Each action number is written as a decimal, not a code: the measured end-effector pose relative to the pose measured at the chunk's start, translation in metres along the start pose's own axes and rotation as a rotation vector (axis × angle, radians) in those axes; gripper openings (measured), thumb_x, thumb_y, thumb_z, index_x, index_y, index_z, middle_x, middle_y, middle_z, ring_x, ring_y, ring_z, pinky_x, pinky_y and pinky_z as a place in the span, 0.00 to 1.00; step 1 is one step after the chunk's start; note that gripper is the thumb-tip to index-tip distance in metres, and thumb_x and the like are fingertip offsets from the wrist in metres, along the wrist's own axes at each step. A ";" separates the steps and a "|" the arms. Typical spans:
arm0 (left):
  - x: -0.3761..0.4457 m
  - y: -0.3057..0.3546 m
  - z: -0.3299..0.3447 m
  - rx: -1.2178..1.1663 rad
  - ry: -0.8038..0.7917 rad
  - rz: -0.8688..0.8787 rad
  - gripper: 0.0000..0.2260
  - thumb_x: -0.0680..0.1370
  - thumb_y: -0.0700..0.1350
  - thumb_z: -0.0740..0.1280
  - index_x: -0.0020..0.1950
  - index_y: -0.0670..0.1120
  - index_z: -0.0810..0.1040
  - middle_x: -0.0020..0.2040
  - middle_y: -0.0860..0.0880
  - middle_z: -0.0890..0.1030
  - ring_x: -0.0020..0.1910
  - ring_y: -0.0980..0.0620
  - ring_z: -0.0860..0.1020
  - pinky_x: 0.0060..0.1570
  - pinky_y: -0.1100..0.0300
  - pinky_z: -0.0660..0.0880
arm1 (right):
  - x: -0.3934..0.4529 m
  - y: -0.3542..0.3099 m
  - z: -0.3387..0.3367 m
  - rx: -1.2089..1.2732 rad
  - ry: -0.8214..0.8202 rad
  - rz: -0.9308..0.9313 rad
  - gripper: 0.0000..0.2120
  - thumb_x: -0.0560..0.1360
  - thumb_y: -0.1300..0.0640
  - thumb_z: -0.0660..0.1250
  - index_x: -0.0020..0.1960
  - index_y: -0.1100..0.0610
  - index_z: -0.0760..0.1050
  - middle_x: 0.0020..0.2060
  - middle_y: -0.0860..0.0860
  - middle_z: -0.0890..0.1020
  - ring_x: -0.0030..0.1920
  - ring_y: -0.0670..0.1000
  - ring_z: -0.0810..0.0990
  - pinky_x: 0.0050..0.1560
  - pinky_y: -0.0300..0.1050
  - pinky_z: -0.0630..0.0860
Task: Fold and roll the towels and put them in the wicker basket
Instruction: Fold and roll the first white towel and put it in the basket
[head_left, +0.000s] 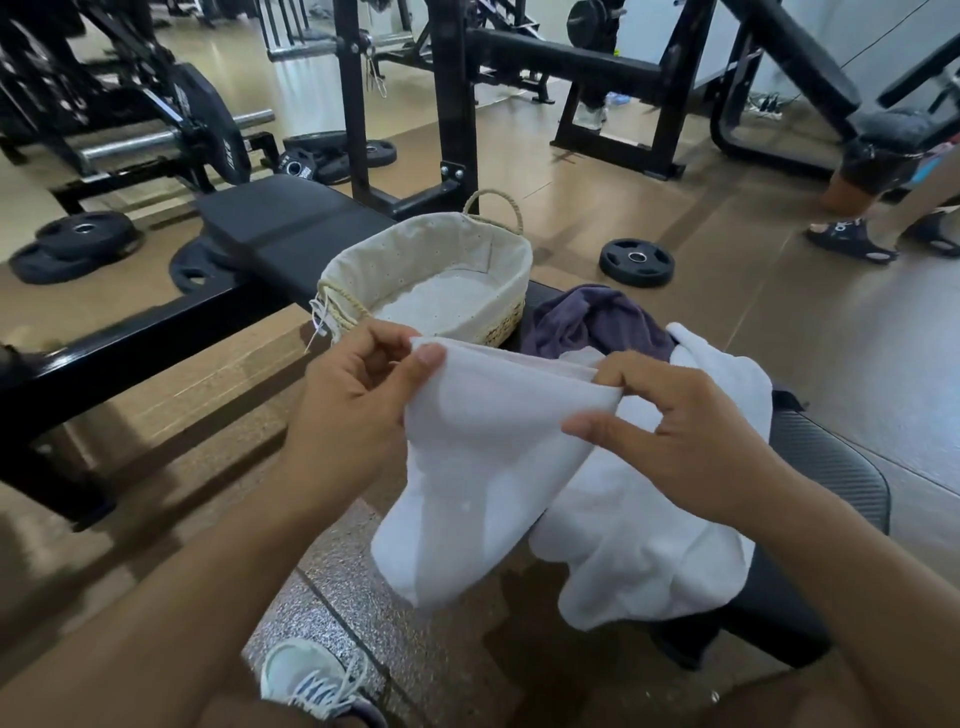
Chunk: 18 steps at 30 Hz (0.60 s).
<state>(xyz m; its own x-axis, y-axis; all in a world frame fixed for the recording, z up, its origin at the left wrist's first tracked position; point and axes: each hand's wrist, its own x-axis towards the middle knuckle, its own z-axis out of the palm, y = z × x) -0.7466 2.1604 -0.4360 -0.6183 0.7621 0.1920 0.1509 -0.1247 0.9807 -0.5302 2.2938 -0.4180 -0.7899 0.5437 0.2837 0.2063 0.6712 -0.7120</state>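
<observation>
Plates (78, 244) on the floor at your 10 o'clock, beside the bench (291, 223). Your left hand (353, 400) pinches the left top corner of a white towel (483, 467), thumb on the front. The towel hangs folded in front of you, lower end off the bench edge. Basket (431, 280) at 12 o'clock on the bench, cloth-lined, nothing inside. Your right hand (691, 436) pinches the right top corner. Behind it at 1 o'clock, a purple towel (597, 322) lies crumpled; another white one (675, 519) lies heaped under your right wrist. One plate (637, 261) lies further right.
</observation>
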 end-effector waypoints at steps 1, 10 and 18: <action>0.000 -0.001 -0.002 0.007 -0.019 -0.006 0.09 0.72 0.52 0.71 0.47 0.49 0.81 0.41 0.50 0.83 0.41 0.54 0.80 0.42 0.55 0.79 | 0.000 0.000 0.001 0.071 0.054 0.022 0.13 0.70 0.39 0.72 0.42 0.48 0.77 0.43 0.41 0.82 0.49 0.45 0.82 0.48 0.41 0.79; -0.002 -0.003 -0.004 0.210 -0.074 0.027 0.03 0.79 0.47 0.68 0.49 0.51 0.81 0.40 0.58 0.83 0.38 0.63 0.79 0.39 0.68 0.76 | -0.002 -0.009 0.002 0.260 0.010 0.095 0.22 0.63 0.49 0.81 0.53 0.46 0.76 0.37 0.53 0.81 0.36 0.54 0.80 0.40 0.51 0.80; -0.001 -0.006 -0.009 0.239 -0.272 -0.131 0.07 0.84 0.47 0.63 0.46 0.53 0.77 0.32 0.51 0.76 0.30 0.53 0.71 0.32 0.56 0.68 | -0.014 -0.039 0.024 0.291 -0.523 0.092 0.16 0.75 0.59 0.76 0.59 0.49 0.77 0.50 0.45 0.85 0.48 0.48 0.86 0.52 0.49 0.82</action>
<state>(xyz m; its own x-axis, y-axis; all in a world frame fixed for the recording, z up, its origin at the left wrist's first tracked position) -0.7536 2.1547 -0.4416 -0.4218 0.9065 0.0169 0.2794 0.1122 0.9536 -0.5410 2.2473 -0.4096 -0.9706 0.2239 -0.0881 0.1790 0.4273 -0.8862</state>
